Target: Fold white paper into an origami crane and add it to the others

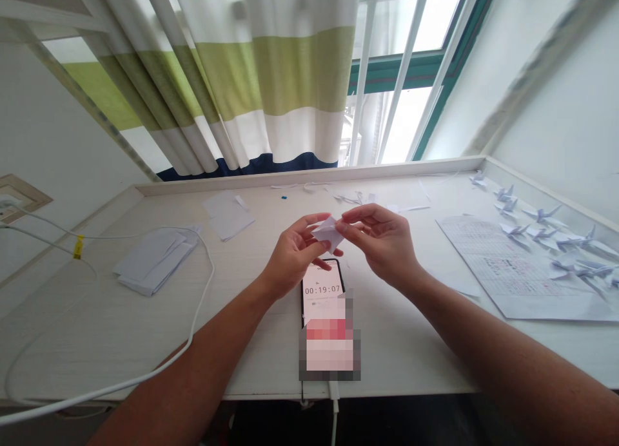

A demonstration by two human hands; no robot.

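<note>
A small piece of folded white paper is held up between my two hands, above the far end of a phone. My left hand grips its left and lower side between thumb and fingers. On its right edge, my right hand pinches the paper with thumb and forefinger. The phone lies on the white desk below, its lit screen reading 00:19:07 and its lower part blurred out. Several folded paper cranes stand along the right side of the desk.
A written sheet lies under some cranes at right. Stacked paper and another sheet lie at left. Paper strips are scattered toward the back. A white cable loops across the left, over my forearm. A raised rim borders the desk.
</note>
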